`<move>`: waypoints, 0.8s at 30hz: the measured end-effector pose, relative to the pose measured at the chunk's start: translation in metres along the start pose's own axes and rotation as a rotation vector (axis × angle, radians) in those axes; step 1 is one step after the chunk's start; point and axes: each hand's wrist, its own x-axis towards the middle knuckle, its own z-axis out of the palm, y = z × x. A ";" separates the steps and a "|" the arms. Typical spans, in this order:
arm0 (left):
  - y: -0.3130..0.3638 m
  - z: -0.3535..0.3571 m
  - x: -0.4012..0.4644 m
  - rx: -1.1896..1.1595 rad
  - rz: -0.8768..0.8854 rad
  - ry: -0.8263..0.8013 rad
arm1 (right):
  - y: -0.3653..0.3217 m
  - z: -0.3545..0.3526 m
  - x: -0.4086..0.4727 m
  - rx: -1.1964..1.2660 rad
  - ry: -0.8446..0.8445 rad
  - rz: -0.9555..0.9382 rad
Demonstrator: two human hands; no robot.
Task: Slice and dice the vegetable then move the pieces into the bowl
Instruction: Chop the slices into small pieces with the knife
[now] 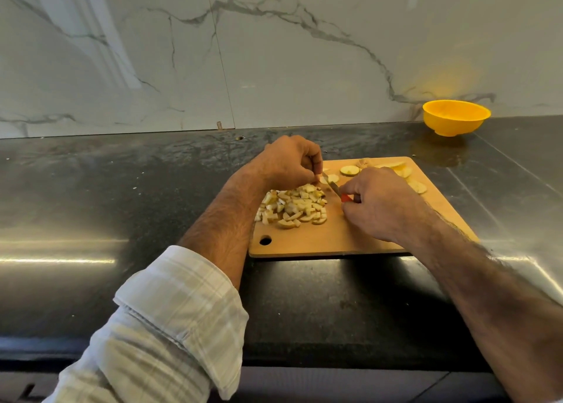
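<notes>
A bright, evenly lit kitchen view, sharp in the middle around the wooden cutting board. The dark counter left of the board carries long white streaks of glare, and more glare shines to the board's right. Beyond the board, the yellow bowl casts a warm yellow glow on the marble wall above it. Wide-angle distortion bends the counter's edge. The sleeve nearest the camera looks soft.

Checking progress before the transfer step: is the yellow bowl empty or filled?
Empty as far as visible: the yellow bowl shows only bare inner wall.
</notes>
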 end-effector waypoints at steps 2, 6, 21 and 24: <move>0.000 0.000 0.001 0.030 -0.008 -0.005 | -0.001 0.001 0.004 -0.015 0.002 -0.007; 0.004 -0.001 0.003 0.105 -0.027 0.004 | -0.004 0.001 0.009 -0.038 -0.015 0.012; 0.000 0.002 0.003 0.127 -0.002 0.084 | 0.009 -0.025 -0.007 0.144 0.071 0.100; 0.001 0.007 0.005 0.082 -0.030 0.142 | 0.009 -0.019 -0.004 0.104 0.037 0.122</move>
